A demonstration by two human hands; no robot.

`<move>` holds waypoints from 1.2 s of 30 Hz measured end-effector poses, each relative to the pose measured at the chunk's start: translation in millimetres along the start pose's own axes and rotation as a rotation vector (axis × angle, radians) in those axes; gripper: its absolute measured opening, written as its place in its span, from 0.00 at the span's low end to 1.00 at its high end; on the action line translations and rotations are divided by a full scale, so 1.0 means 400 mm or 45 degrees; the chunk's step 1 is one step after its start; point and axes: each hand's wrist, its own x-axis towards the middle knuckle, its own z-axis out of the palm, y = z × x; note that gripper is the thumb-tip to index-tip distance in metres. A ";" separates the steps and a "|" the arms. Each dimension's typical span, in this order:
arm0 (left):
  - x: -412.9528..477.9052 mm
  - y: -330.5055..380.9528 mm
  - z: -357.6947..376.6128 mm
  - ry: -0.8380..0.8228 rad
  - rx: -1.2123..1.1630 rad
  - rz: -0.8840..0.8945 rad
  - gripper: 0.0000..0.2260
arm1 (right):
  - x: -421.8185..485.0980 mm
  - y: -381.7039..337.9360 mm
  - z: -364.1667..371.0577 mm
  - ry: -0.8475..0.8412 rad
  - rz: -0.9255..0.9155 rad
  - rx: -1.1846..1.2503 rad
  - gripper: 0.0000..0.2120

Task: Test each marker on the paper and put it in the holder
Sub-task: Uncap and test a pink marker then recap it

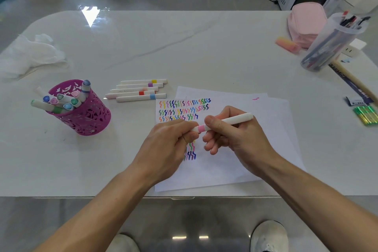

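The person has one pink-banded marker up off the sheet, held level between both hands just above the paper. The right hand is wrapped round the white barrel, thumb and fingers curled over it. The left hand closes its fingertips on the end beside the pink band, where I take the cap to be. To my eye this is the cap step, but I cannot say whether it is coming off for the test or going back on after it. The tip is buried under the left fingers, and no fresh pink squiggle can be picked out among the rows already drawn. If the cap is coming off, the next move calls for a straight pull apart, then a short stroke on bare paper below the rows. If it is going on, a firm push until it seats, then a reach left to the purple holder, which already has a bunch of markers standing in it. Five more markers lie side by side on the table between holder and paper, so I judge the job past halfway. The left hand also covers part of the lower squiggles, and the pens in the clear tub at the far right are too blurred to tell apart.
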 end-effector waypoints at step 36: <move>-0.066 -0.084 -0.245 1.061 0.506 0.333 0.12 | 0.037 0.065 0.071 0.129 -0.382 -1.054 0.06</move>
